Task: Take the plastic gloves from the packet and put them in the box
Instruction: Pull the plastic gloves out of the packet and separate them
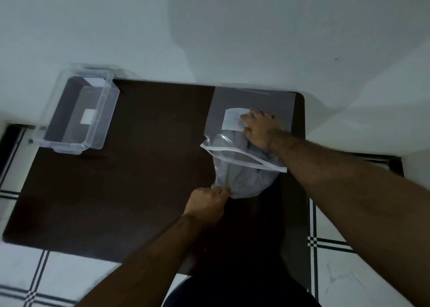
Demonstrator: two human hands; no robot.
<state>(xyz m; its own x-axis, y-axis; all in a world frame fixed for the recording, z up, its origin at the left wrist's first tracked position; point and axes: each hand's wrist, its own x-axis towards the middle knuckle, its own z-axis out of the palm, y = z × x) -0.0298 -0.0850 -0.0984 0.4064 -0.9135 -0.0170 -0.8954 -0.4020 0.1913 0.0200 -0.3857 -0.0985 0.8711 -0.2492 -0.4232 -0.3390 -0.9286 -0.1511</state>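
Note:
A clear zip packet [235, 120] with a white label lies at the back right of the dark table [139, 178]. A bunch of thin clear plastic gloves [244, 181] bulges out of its open mouth toward me. My left hand [207, 202] pinches the near edge of the gloves with closed fingers. My right hand [258, 127] rests flat on top of the packet and presses it down. The clear plastic box [76, 111] stands open at the back left corner of the table, apart from both hands, with nothing visible inside.
The table stands against a white wall. Its left, right and near edges drop to a white tiled floor with dark stripes. A broad stretch of bare tabletop lies between the packet and the box.

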